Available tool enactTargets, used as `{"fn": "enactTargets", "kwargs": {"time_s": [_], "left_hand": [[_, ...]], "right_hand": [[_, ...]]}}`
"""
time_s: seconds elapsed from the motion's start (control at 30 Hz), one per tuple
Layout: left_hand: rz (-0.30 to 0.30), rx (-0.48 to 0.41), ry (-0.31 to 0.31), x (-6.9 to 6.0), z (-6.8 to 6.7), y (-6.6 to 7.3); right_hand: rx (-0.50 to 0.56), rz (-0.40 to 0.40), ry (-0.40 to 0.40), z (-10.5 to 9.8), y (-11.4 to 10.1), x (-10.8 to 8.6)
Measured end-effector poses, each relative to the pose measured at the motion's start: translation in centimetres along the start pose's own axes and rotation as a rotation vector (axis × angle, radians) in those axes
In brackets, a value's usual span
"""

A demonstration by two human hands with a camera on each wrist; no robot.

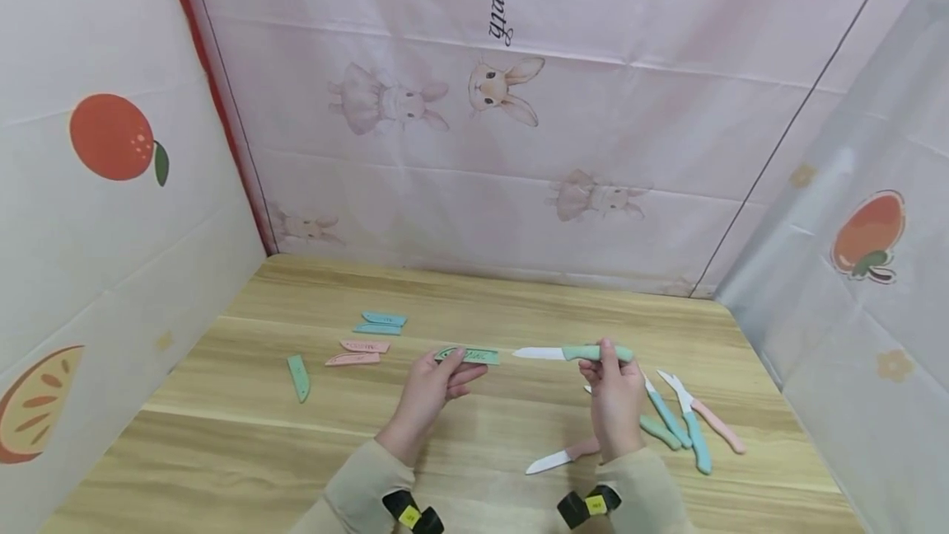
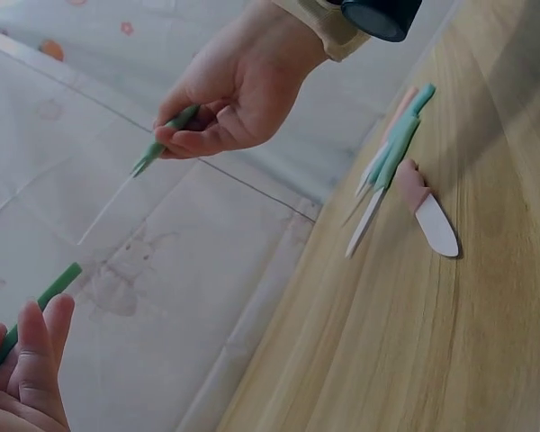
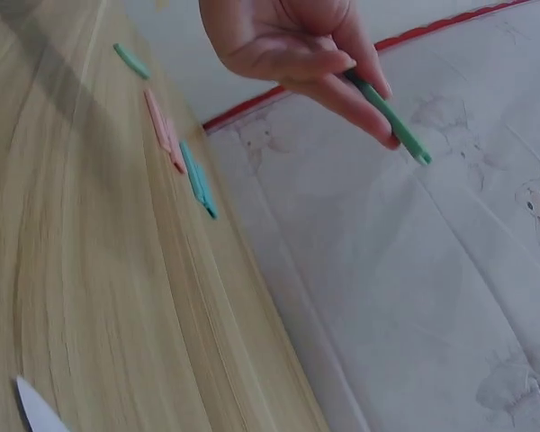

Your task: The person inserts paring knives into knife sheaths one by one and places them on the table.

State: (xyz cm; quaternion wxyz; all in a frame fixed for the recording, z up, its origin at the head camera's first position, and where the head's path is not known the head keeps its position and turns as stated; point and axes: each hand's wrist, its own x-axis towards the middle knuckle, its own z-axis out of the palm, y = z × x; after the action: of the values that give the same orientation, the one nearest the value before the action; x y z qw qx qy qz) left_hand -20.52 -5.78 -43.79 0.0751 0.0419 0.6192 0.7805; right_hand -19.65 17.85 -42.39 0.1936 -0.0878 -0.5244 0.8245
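Above a pale wood-grain surface (image 1: 222,435), a white-bladed, mint-green-handled knife (image 1: 567,353) points at a flat green sheath (image 1: 478,356) with dark lettering.

The right hand (image 1: 618,402) grips the knife in curled fingers (image 1: 610,359); the left hand (image 1: 430,390) pinches the sheath, the two near but apart. Leftward on the surface lie two pink sheaths (image 1: 352,359), two blue sheaths (image 1: 381,319) and another green sheath (image 1: 299,378); rightward, more knives (image 1: 670,419) with pink, blue and green handles.

In the head view, the left thumb (image 1: 449,363) hides part of a slim green sheath (image 1: 482,357) (lettering unreadably small), and below the right fingers (image 1: 609,355) a white-bladed, pink-handled knife (image 1: 568,456) is partly covered.
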Motion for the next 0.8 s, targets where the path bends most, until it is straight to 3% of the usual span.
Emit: {"fn": "enactTargets", "kwargs": {"time_s": [0.2, 0.6, 0.8], "left_hand": [[0.016, -0.003, 0.035, 0.1, 0.2, -0.1], [-0.002, -0.035, 0.015, 0.0, 0.7, -0.5], [-0.006, -0.048, 0.040, -0.2, 1.0, -0.8]], "right_hand": [[-0.012, -0.011, -0.012, 0.7, 0.6, -0.3], [-0.071, 0.047, -0.018, 0.9, 1.5, -0.4], [-0.093, 0.068, -0.014, 0.9, 2.2, -0.6]]}}
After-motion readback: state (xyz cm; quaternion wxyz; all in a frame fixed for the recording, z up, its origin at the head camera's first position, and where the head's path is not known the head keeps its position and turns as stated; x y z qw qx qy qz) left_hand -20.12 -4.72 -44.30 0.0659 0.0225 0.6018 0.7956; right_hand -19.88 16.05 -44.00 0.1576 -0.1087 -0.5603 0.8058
